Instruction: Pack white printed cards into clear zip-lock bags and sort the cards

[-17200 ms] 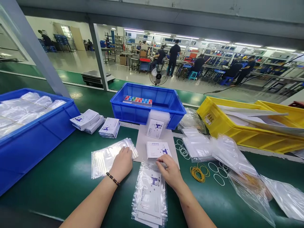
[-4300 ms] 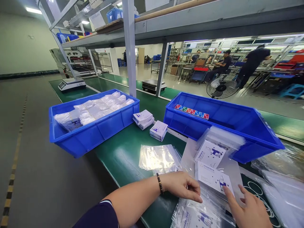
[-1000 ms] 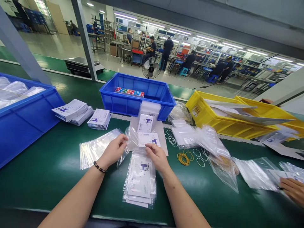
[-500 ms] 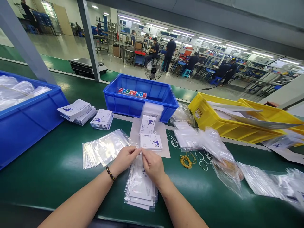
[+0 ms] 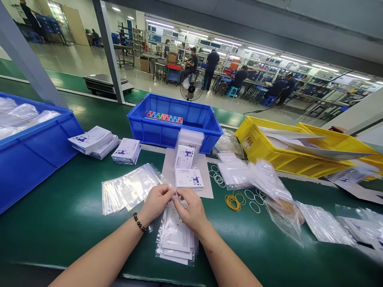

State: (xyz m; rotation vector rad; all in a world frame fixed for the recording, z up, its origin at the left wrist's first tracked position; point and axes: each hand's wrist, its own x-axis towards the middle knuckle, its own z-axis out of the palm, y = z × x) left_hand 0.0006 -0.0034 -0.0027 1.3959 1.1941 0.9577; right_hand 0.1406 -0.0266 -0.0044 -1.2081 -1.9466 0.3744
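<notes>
My left hand (image 5: 157, 203) and my right hand (image 5: 190, 209) meet in a pinch on the top edge of a clear plastic bag, just above a pile of bagged white cards (image 5: 177, 241) on the green belt. A stack of empty clear bags (image 5: 128, 191) lies left of my left hand. A small stack of white cards with a blue logo (image 5: 189, 178) sits on a grey sheet right beyond my fingers, with another card (image 5: 184, 156) leaning behind it.
A blue bin (image 5: 175, 121) stands behind the cards, a second blue bin (image 5: 32, 147) with bagged items at left, yellow bins (image 5: 287, 153) at right. More card stacks (image 5: 94, 141) lie at left. Rubber bands (image 5: 235, 199) and loose bags (image 5: 278, 199) lie at right. People work far behind.
My left hand lifted a clear bag from the stack and brought it to the middle; both hands now pinch its top edge together over the pile. A co-worker's hand at right has left view.
</notes>
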